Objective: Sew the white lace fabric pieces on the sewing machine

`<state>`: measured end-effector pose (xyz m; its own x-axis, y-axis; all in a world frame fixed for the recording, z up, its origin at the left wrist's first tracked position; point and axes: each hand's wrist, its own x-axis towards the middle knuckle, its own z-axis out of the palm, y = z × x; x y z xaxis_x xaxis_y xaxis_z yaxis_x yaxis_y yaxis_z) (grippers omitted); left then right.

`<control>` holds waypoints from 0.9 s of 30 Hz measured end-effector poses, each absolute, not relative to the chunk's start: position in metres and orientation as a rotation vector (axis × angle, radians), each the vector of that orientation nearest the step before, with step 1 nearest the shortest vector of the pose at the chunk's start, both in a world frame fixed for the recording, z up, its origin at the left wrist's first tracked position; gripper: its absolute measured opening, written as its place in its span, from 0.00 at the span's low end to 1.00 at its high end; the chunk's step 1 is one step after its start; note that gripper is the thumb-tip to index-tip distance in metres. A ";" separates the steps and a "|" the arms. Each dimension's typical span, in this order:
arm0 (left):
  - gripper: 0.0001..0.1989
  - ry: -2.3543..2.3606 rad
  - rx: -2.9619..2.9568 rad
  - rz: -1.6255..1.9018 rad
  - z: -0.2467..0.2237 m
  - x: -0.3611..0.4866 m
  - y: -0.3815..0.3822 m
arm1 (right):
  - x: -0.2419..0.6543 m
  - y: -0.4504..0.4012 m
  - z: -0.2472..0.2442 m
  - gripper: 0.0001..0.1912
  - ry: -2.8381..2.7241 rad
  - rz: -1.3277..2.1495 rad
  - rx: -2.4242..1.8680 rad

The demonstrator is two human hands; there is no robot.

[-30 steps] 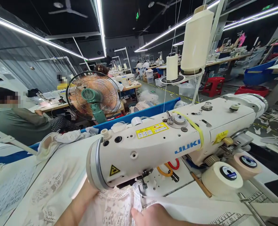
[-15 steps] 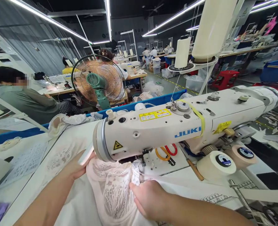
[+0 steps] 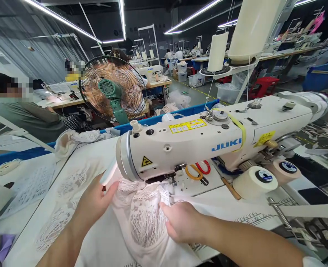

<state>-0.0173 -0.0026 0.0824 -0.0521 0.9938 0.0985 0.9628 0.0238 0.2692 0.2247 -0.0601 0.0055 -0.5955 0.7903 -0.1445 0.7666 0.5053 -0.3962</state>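
A pale lace bra (image 3: 147,222) lies under the end of a white JUKI sewing machine (image 3: 191,148), its cup facing me and its upper edge beneath the needle area. My right hand (image 3: 184,222) pinches the bra's right lace edge between thumb and curled fingers. At the machine's left end, my left hand (image 3: 93,204) is beside the bra, thumb stretched out and apart from the fingers. The thumb tip is close to the lace. A pale guard plate (image 3: 108,172) partly hides the fingers of that hand. The stitching point is hidden by the machine head.
More lace pieces (image 3: 72,185) lie on the table at left, beside a written sheet (image 3: 27,189). Thread cones (image 3: 255,181) and a wooden-handled tool (image 3: 231,188) stand at right. A fan (image 3: 111,89) is behind the blue trough (image 3: 208,107); a co-worker (image 3: 22,111) sits at left.
My left hand has shifted up along the bra's left side, its thumb now off the lower edge. My right hand keeps its pinch. The view has moved slightly, too.
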 end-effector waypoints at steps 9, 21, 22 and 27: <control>0.18 0.554 3.152 0.224 0.045 0.032 -0.027 | 0.220 -0.054 0.023 0.15 -2.896 0.672 -1.392; 0.26 0.995 3.078 -0.172 0.018 0.027 -0.023 | 0.226 -0.061 0.009 0.31 -2.806 0.607 -1.351; 0.26 1.005 3.082 -0.179 0.019 0.029 -0.022 | 0.226 -0.061 0.008 0.32 -2.797 0.629 -1.366; 0.24 1.076 3.064 -0.025 0.017 0.034 -0.014 | 0.226 -0.058 0.011 0.36 -2.711 0.889 -1.519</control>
<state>0.0336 -0.0136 0.0165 0.7807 0.6245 0.0206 0.6229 -0.7752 -0.1046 0.2263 -0.0580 0.0113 -0.5550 0.7618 -0.3340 0.8117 0.4083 -0.4176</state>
